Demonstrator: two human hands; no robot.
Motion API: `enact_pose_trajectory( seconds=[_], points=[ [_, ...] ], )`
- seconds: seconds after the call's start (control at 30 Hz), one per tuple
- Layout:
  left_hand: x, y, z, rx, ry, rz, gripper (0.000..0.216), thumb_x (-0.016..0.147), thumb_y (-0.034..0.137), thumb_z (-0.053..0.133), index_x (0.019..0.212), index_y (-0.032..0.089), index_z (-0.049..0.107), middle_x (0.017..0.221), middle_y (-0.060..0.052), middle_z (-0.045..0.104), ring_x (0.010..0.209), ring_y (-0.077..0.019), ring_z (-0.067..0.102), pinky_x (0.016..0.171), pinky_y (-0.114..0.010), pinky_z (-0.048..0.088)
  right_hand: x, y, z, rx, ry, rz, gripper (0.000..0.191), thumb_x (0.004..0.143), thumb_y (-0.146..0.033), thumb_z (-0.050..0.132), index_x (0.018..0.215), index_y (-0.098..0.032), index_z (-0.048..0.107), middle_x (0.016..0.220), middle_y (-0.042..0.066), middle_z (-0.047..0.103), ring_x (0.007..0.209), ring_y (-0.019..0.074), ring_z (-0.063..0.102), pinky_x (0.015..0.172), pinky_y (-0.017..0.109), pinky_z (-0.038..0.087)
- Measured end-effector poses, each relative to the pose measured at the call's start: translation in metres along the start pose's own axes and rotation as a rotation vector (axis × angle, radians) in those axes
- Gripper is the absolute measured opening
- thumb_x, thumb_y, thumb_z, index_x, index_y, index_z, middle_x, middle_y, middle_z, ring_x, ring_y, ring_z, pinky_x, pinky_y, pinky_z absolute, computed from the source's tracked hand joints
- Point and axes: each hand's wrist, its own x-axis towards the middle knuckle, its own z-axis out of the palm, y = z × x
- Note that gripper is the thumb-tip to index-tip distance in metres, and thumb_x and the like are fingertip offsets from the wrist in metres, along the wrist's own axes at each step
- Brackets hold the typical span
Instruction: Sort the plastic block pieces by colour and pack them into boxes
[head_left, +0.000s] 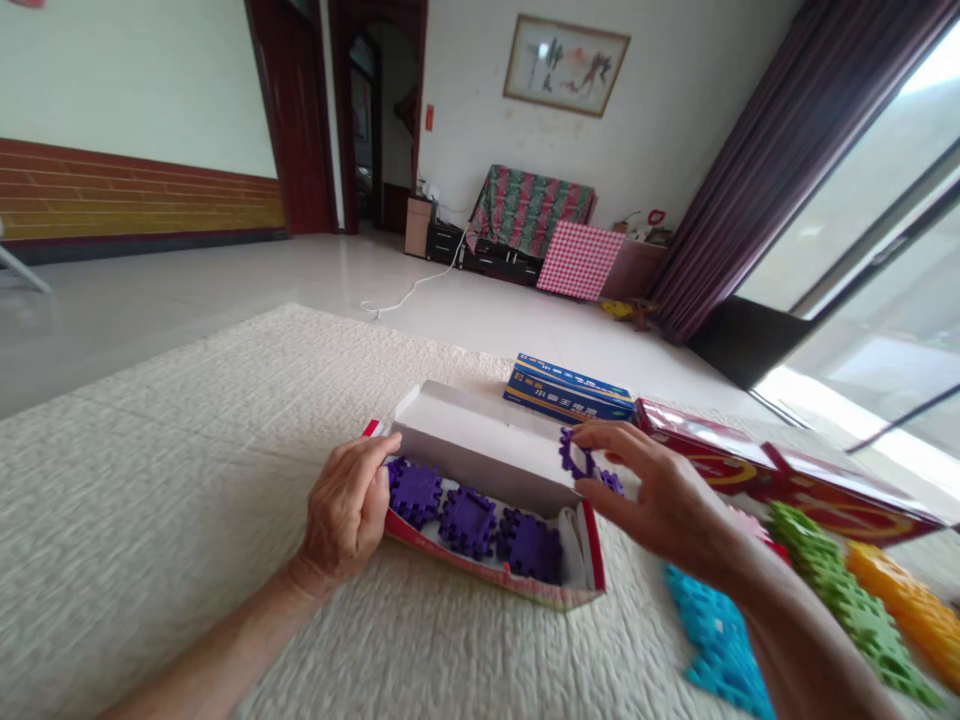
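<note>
A long cardboard box (480,572) with red edges and a white inside lies open in front of me. Its lid (472,420) is folded back on the far side. Inside it sit several purple toothed building blocks (469,520) in a row, with something white at the right end. My left hand (349,505) grips the box's left end, thumb on the near side. Above the right end, my right hand (652,485) pinches a purple notched block (576,455) between thumb and fingers. Another purple piece (611,482) shows just beside it, partly covered by the hand.
Behind the box stands a blue box (566,390) with Chinese lettering. Two dark red boxes (705,450) lie to the right. Rows of blue (716,640), green (847,600) and orange blocks (907,605) rest on the cream quilted mat (187,480). A white cable (412,290) crosses the floor.
</note>
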Motion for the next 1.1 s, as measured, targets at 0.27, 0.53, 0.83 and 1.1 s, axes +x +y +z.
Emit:
enact_pose_trajectory(
  seconds=[0.27,0.53,0.83,1.1],
  points=[
    [-0.001,0.0,-0.001,0.0,0.001,-0.003,0.039,0.087,0.01,0.041,0.123,0.016,0.051,0.108,-0.01,0.065,0.105,-0.0223,0.058,0.093,-0.04,0.047,0.021,-0.075,0.045,0.177,-0.28,-0.066,0.032,0.07,-0.013,0.064,0.101,-0.019,0.06,0.102,0.005,0.061,0.089,0.0178,0.059,0.082,0.032,0.048],
    [-0.001,0.0,-0.001,0.0,0.005,-0.005,0.038,0.087,0.01,0.041,0.122,0.016,0.052,0.107,-0.01,0.065,0.105,-0.0222,0.059,0.094,-0.04,0.047,0.012,-0.048,0.021,0.117,-0.08,-0.082,0.022,0.081,-0.023,0.059,0.103,-0.022,0.059,0.114,0.007,0.061,0.101,0.02,0.059,0.088,0.035,0.047],
    [0.0,-0.002,0.001,-0.008,0.007,0.015,0.04,0.086,0.009,0.043,0.123,0.017,0.052,0.108,-0.011,0.065,0.104,-0.0238,0.059,0.092,-0.041,0.047,-0.006,0.087,0.009,-0.169,-0.25,0.305,0.038,0.072,-0.018,0.056,0.109,-0.017,0.061,0.11,0.011,0.067,0.097,0.0244,0.064,0.086,0.038,0.048],
    [-0.002,-0.003,0.0,-0.006,0.004,0.006,0.037,0.086,0.012,0.043,0.122,0.017,0.053,0.108,-0.011,0.066,0.103,-0.0241,0.06,0.092,-0.042,0.047,-0.018,0.12,0.043,-0.239,-0.341,0.281,0.041,0.062,-0.01,0.056,0.101,-0.021,0.064,0.103,0.008,0.07,0.093,0.0225,0.065,0.082,0.032,0.048]
  ],
)
